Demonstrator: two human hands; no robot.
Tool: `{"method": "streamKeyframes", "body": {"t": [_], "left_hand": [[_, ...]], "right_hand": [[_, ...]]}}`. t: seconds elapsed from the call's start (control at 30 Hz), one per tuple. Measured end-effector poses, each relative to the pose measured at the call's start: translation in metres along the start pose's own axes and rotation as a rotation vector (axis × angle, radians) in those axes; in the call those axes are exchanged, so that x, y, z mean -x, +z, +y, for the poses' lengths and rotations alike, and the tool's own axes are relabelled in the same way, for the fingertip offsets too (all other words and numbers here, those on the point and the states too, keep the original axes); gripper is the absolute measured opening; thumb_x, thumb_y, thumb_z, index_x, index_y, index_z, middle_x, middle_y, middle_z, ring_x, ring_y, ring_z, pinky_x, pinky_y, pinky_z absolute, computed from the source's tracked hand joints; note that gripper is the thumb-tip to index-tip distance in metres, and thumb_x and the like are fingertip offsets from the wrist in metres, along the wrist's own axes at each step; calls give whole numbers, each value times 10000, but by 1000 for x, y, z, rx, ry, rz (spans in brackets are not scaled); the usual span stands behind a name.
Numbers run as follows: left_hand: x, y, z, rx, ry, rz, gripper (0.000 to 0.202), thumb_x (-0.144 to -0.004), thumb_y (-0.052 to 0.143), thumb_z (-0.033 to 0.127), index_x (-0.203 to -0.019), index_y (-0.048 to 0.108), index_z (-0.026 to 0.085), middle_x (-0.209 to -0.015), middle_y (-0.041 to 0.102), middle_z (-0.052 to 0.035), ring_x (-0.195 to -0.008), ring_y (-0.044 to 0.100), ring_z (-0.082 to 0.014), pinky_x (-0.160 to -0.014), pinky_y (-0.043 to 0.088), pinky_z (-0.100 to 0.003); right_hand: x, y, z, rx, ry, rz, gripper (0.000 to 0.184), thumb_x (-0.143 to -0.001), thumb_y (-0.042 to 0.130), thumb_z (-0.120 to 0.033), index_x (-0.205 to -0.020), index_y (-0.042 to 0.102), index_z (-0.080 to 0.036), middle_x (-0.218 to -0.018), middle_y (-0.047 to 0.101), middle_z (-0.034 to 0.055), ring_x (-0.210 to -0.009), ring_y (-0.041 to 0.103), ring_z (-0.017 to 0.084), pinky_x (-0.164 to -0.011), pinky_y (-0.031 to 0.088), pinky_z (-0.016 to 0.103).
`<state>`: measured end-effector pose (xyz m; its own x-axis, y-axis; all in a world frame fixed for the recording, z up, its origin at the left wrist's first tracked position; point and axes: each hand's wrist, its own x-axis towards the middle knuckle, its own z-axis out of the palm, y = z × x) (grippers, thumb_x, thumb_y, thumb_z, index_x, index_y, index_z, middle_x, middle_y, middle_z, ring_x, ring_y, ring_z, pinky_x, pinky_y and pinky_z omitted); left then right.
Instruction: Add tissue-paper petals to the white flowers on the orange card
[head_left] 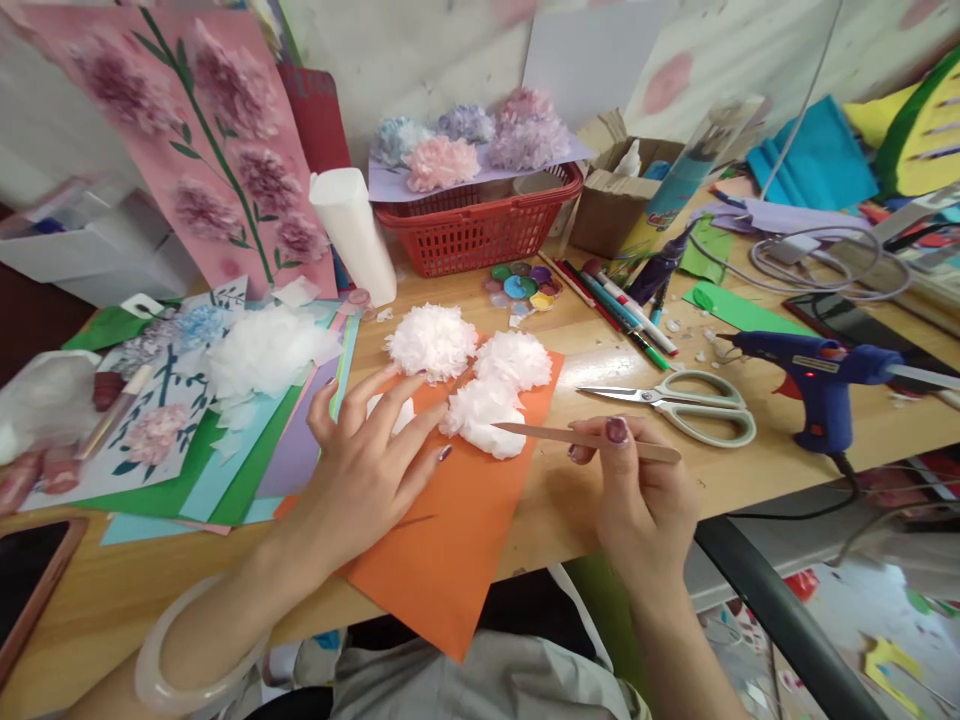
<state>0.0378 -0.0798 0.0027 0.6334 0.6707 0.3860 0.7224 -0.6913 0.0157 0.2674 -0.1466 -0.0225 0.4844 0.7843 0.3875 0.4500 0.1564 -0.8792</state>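
Observation:
My left hand (pixel 367 455) lies flat with fingers spread on an orange paper sheet (pixel 450 540), its fingertips beside three white tissue flowers (pixel 480 375) that sit on the sheet. My right hand (pixel 637 490) pinches a thin wooden stick (pixel 592 438), whose tip touches the nearest white flower. The left wrist wears a pale bangle (pixel 169 670).
Scissors (pixel 690 405) and a blue glue gun (pixel 817 375) lie to the right. A red basket (pixel 480 230) topped with pastel tissue flowers, a paint palette (pixel 521 285), pens (pixel 622 310), a white roll (pixel 352 235) and coloured papers (pixel 187 440) crowd the wooden table (pixel 112 590).

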Motion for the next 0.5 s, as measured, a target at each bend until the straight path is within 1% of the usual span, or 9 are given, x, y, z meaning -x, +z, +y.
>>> {"method": "streamKeyframes", "body": {"t": [0.1, 0.17, 0.23, 0.27, 0.3, 0.37, 0.4, 0.47, 0.5], "left_hand": [[8, -3, 0, 70, -5, 16, 285, -1028, 499, 238, -1207, 721, 237, -1229, 747, -95, -1311, 523, -367, -1137, 227, -648], [15, -3, 2, 89, -3, 4, 294, -1031, 502, 255, -1242, 707, 256, -1184, 775, -63, -1273, 560, -349, -1164, 182, -627], [25, -2, 9, 83, 31, -32, 330, -1032, 516, 338, -1302, 674, 232, -1216, 772, -74, -1238, 590, -342, -1191, 125, -600], [31, -2, 14, 79, 47, -57, 395, -1024, 528, 408, -1340, 648, 204, -1258, 757, -97, -1228, 599, -343, -1202, 105, -582], [38, -2, 21, 76, 75, -75, 499, -1005, 539, 491, -1377, 617, 168, -1297, 738, -127, -1212, 610, -344, -1212, 88, -563], [51, -2, 37, 88, 57, -102, 744, -948, 536, 652, -1450, 544, 103, -1385, 678, -191, -1225, 607, -360, -1225, 61, -552], [56, -2, 44, 91, 73, -126, 814, -924, 530, 699, -1459, 535, 85, -1403, 662, -204, -1227, 607, -364, -1232, 46, -542], [65, -4, 55, 84, 107, -183, 742, -934, 555, 645, -1448, 561, 109, -1423, 655, -177, -1229, 615, -338, -1248, 12, -497], [67, -4, 57, 78, 110, -199, 662, -948, 576, 577, -1435, 578, 128, -1427, 657, -154, -1229, 618, -320, -1253, 2, -482]], "right_hand": [[-2, -4, 2, 31, 6, 118, 387, -1038, 500, -452, -856, 729, -199, -605, 617, -6, -589, 614, 159, -620, 474, 303], [-3, -7, 4, 59, 3, 159, 391, -1037, 502, -451, -848, 727, -193, -599, 613, -5, -576, 609, 159, -610, 464, 304], [-3, -10, 7, 64, -2, 186, 384, -1039, 503, -437, -843, 724, -192, -608, 617, -4, -580, 612, 158, -613, 463, 303], [-3, -10, 7, 58, -1, 196, 377, -1041, 504, -427, -845, 724, -192, -612, 619, -5, -585, 614, 157, -616, 464, 301], [-2, -11, 8, 50, 1, 204, 370, -1042, 504, -420, -849, 724, -193, -614, 619, -7, -589, 617, 157, -618, 466, 300], [-1, -11, 9, 35, 9, 209, 357, -1043, 507, -409, -856, 726, -198, -614, 618, -11, -594, 619, 155, -623, 469, 298], [-1, -10, 9, 26, 14, 205, 350, -1041, 512, -405, -853, 724, -201, -615, 618, -13, -594, 617, 153, -628, 469, 298], [-1, -10, 9, 10, 27, 188, 333, -1037, 526, -402, -852, 721, -206, -620, 620, -16, -594, 613, 148, -636, 471, 297], [-1, -10, 9, 2, 34, 176, 322, -1034, 532, -402, -859, 721, -209, -624, 622, -18, -593, 611, 146, -638, 473, 296]]}}
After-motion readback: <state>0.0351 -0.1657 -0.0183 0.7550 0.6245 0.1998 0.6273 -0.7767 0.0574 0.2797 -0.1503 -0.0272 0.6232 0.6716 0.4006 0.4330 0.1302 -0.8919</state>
